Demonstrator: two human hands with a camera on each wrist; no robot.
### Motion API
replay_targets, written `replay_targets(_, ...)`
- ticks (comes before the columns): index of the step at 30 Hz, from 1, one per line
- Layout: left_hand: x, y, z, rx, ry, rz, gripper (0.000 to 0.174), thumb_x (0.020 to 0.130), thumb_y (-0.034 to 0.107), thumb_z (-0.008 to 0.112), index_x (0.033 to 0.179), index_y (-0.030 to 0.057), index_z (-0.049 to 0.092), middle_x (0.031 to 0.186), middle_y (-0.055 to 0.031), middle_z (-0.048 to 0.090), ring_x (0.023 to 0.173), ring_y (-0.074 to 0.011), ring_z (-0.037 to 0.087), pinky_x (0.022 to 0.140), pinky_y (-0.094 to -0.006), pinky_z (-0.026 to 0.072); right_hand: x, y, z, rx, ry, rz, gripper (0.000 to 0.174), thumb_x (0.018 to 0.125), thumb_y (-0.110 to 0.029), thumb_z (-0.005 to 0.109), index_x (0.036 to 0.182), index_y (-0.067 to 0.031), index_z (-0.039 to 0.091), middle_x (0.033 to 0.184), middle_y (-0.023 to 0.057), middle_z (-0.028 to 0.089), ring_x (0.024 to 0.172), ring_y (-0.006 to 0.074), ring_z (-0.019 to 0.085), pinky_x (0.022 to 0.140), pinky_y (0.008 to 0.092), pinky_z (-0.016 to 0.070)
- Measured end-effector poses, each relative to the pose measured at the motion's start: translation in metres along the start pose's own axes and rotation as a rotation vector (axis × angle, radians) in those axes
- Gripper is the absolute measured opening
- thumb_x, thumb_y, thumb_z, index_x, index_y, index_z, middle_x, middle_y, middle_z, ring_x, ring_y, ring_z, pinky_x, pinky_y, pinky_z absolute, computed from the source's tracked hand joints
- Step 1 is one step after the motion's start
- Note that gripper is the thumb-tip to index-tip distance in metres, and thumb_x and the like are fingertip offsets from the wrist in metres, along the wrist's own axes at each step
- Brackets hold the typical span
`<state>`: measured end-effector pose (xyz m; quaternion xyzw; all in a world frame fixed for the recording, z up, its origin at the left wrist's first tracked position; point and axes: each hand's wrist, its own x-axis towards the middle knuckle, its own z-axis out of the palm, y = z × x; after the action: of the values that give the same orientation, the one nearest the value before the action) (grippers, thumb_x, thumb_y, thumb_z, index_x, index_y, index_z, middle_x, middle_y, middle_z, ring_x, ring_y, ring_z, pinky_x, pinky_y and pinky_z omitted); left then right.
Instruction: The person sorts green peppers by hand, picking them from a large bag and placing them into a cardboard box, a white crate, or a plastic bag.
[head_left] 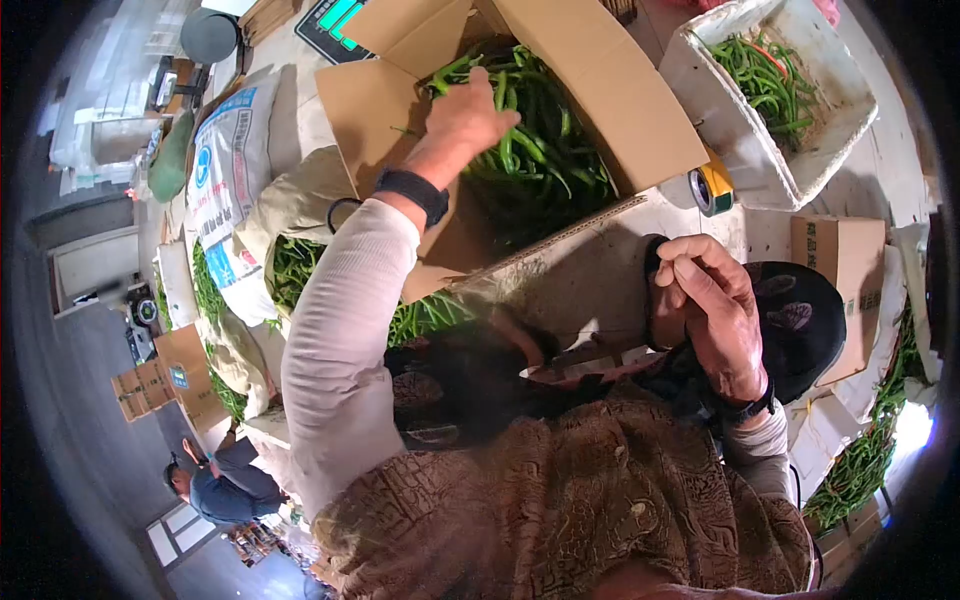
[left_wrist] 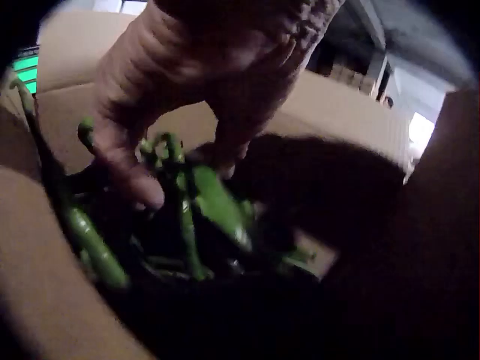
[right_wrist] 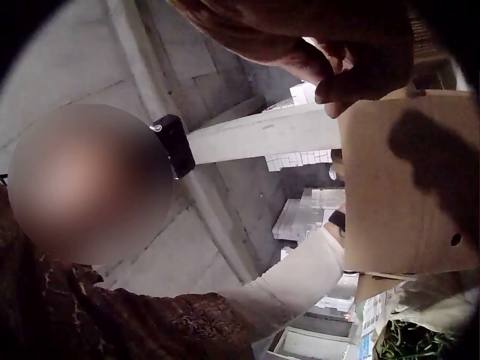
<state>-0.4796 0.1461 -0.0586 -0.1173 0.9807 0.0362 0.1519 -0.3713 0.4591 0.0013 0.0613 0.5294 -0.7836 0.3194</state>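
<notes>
An open cardboard box (head_left: 370,125) stands in front of me, holding many long green chilli peppers (head_left: 545,155). My left hand (head_left: 462,125) reaches over its near left side, thumb and fingers spread apart among the top peppers. In the left wrist view the fingertips point down at pepper stalks, and a green pepper (left_wrist: 217,202) lies between thumb and finger. My right hand (head_left: 712,310) is raised outside the box's near right corner, fingers loosely bent and thumb close to them. In the right wrist view, the right hand (right_wrist: 337,56) shows nothing held, beside the box wall (right_wrist: 405,195).
A white foam crate (head_left: 850,95) with green peppers stands at the right. Beside the box lies a tape roll (head_left: 712,188). A lit digital scale (head_left: 325,40) is behind it, and a printed white sack (head_left: 240,160) at left. Another person (head_left: 230,490) is farther off.
</notes>
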Motion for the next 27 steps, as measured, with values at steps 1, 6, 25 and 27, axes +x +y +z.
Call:
replay_targets(1,0.005,-0.011,-0.005,0.023,0.025,0.084,0.067,0.079,0.042,0.065,0.127,-0.0014,0.050,0.100,-0.0258,0.064,0.081,-0.0303,0.068,0.078,-0.0393,0.0528,0.000,0.001,-0.001,0.011,-0.009,-0.012,0.017,0.095,-0.011,0.053,0.106,-0.0009,0.061,0.084,0.0022,0.061,0.068,0.0063,0.047,0.064,0.0208,0.0374)
replay_targets(6,-0.051,-0.060,-0.070,-0.724,-0.065,0.038,0.052,0.084,0.032,0.067,0.127,0.0044,0.053,0.093,-0.0079,0.064,0.075,-0.0132,0.062,0.063,-0.0256,0.0493,0.002,0.005,0.002,-0.111,-0.034,0.002,0.017,0.095,-0.011,0.052,0.106,-0.0025,0.062,0.082,0.0014,0.060,0.067,0.0056,0.046,0.062,0.0200,0.0361)
replay_targets(25,-0.467,-0.262,0.316,-1.580,0.555,-1.176,0.023,0.085,0.011,0.061,0.103,-0.0031,0.062,0.080,-0.0055,0.062,0.063,-0.0120,0.057,0.054,-0.0243,0.0458,0.029,0.099,0.078,-0.586,-0.316,0.294,0.019,0.096,-0.012,0.051,0.106,-0.0027,0.062,0.085,-0.0003,0.059,0.071,0.0055,0.047,0.064,0.0194,0.0366)
replay_targets(27,-0.470,-0.259,0.335,-1.442,0.522,-1.137,0.029,0.081,0.008,0.062,0.106,-0.0051,0.058,0.076,-0.0018,0.056,0.062,-0.0102,0.052,0.055,-0.0220,0.0410,0.035,0.114,0.082,-0.714,-0.284,0.321,0.019,0.095,-0.013,0.052,0.105,-0.0021,0.063,0.088,-0.0004,0.061,0.076,0.0052,0.051,0.066,0.0193,0.0383)
